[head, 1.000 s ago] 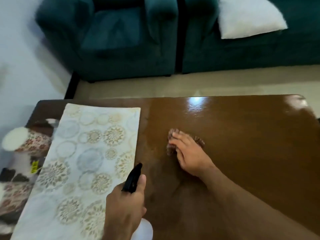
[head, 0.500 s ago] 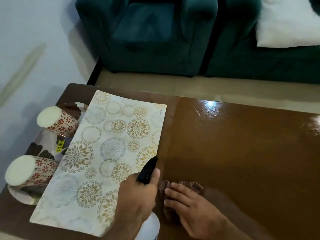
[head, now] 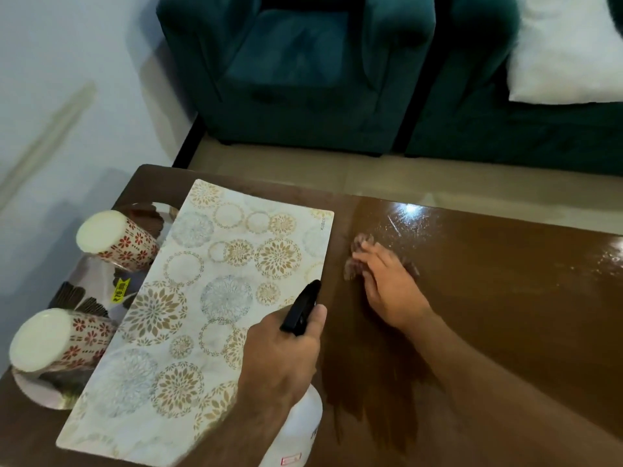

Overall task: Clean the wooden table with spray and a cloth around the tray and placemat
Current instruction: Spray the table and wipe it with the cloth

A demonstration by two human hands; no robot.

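My left hand (head: pixel 279 358) grips a white spray bottle (head: pixel 296 429) with a black nozzle, held over the near right edge of the patterned placemat (head: pixel 202 298). My right hand (head: pixel 387 284) lies flat on a brown cloth (head: pixel 354 261), pressing it onto the glossy wooden table (head: pixel 505 298) just right of the placemat. Wet streaks show on the wood near me. At the table's left end a shiny tray (head: pixel 64 284), partly under the placemat, carries two floral cups (head: pixel 114 241).
A teal armchair (head: pixel 296 69) and a teal sofa with a white cushion (head: pixel 566 48) stand beyond the table, across a strip of beige floor. A pale wall runs along the left. The table's far edge is close behind the cloth.
My right hand has pushed the cloth away from me, from the near edge beside the bottle toward the far side. The left hand keeps the bottle in place.
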